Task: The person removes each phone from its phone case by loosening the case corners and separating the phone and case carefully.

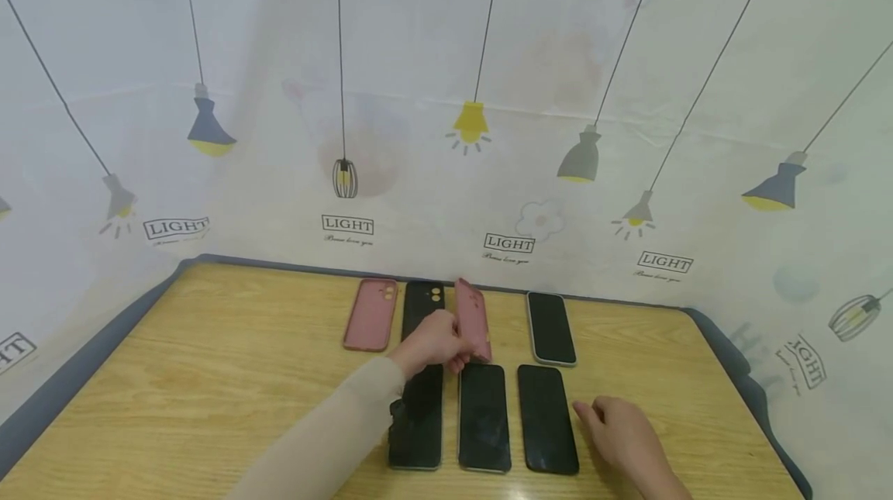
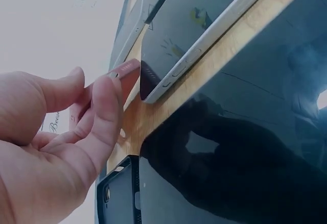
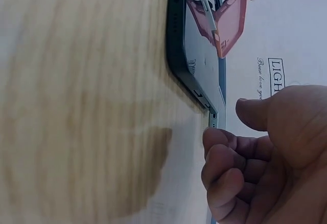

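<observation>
Beige sleeve (image 1: pixel 328 430) lower left | left hand (image 1: pixel 434 341) pinches tilted pink case (image 1: pixel 473 315), centre | right hand (image 1: pixel 625 439) sits loosely curled, lower right, near black phone (image 1: pixel 547 418)

Makeshift screened booth, wood-grain table (image 1: pixel 230 353), lamp-printed sheeting (image 1: pixel 418 43)
</observation>
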`<move>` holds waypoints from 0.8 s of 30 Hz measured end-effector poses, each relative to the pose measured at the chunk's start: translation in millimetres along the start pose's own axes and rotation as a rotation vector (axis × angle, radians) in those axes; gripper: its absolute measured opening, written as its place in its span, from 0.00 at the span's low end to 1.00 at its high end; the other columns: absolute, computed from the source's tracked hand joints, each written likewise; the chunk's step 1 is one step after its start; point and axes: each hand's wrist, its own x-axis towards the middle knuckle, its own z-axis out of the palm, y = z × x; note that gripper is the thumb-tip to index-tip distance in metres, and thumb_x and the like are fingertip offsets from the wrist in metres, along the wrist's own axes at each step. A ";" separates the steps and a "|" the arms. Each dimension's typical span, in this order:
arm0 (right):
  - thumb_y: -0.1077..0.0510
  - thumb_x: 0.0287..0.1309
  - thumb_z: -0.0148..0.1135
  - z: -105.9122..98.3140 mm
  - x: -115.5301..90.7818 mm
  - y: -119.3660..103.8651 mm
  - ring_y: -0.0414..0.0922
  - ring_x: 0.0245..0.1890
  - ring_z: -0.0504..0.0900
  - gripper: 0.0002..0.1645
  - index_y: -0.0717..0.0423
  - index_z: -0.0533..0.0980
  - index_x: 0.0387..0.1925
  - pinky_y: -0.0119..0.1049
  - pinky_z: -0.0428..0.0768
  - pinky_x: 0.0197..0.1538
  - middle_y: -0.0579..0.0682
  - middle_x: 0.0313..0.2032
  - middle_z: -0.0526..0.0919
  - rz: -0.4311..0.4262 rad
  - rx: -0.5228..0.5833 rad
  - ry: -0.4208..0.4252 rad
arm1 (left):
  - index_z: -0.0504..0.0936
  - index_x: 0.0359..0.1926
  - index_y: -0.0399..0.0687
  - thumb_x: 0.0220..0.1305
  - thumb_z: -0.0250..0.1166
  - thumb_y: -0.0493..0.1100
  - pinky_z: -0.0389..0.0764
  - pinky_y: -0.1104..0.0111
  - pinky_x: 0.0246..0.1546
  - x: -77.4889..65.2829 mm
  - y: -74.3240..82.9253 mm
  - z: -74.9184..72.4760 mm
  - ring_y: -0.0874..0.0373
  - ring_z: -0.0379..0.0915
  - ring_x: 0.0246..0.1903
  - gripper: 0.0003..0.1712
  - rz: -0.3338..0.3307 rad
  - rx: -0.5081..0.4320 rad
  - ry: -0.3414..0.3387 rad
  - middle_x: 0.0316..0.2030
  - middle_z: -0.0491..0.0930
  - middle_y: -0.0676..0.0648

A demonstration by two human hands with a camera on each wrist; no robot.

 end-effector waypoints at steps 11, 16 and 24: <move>0.51 0.68 0.55 -0.9 20.8 -5.0 0.43 0.17 0.66 0.24 0.55 0.70 0.16 0.34 0.65 0.21 0.47 0.14 0.68 -0.011 0.008 0.038 | 0.75 0.20 0.46 0.60 0.65 0.42 0.68 0.70 0.15 17.6 -5.2 8.2 0.60 0.69 0.15 0.13 0.018 0.355 0.152 0.15 0.73 0.51; 0.50 0.67 0.55 -3.2 33.5 -4.1 0.44 0.18 0.68 0.22 0.57 0.72 0.18 0.34 0.66 0.21 0.48 0.16 0.71 0.006 0.014 0.073 | 0.71 0.17 0.47 0.59 0.64 0.41 0.64 0.69 0.13 20.2 -3.9 11.6 0.59 0.65 0.14 0.16 -0.001 0.403 0.193 0.15 0.68 0.51; 0.50 0.68 0.54 -5.3 46.4 -5.9 0.45 0.21 0.72 0.21 0.63 0.74 0.27 0.36 0.70 0.23 0.50 0.21 0.76 0.038 0.017 0.060 | 0.70 0.18 0.45 0.56 0.62 0.36 0.65 0.67 0.13 15.0 0.7 16.8 0.57 0.65 0.16 0.13 -0.036 0.380 0.219 0.18 0.69 0.48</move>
